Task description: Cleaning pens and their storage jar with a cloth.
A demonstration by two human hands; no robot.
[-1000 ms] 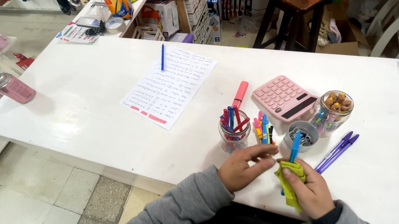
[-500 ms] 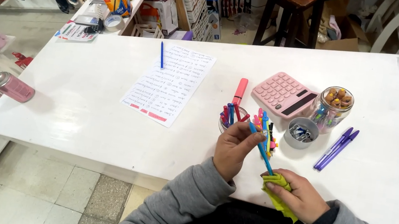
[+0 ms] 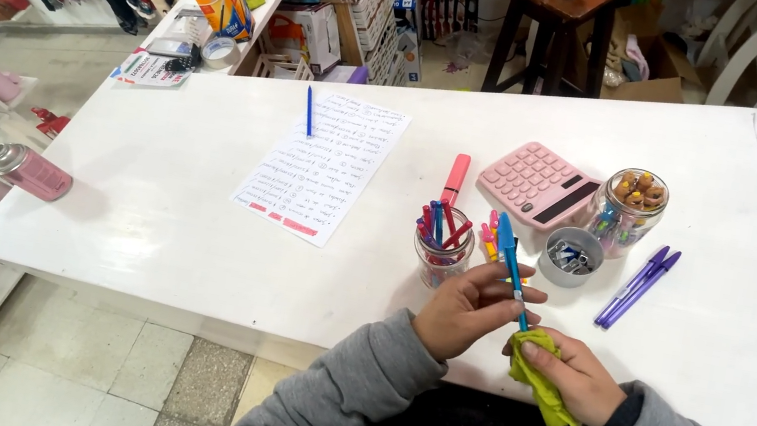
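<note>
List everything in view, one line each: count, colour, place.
table: one, white, across the middle
sheet of paper: one, white, handwritten, table centre
jar of pens: one, clear, red and blue pens, before the hands
calculator: one, pink, right of the sheet
purple pens: two, lying at right
spray can: one, pink, table's left edge
blue pen: one, in the left hand
cloth: one, yellow-green, in the right hand
left hand: holds the pen
right hand: grips the cloth
</note>
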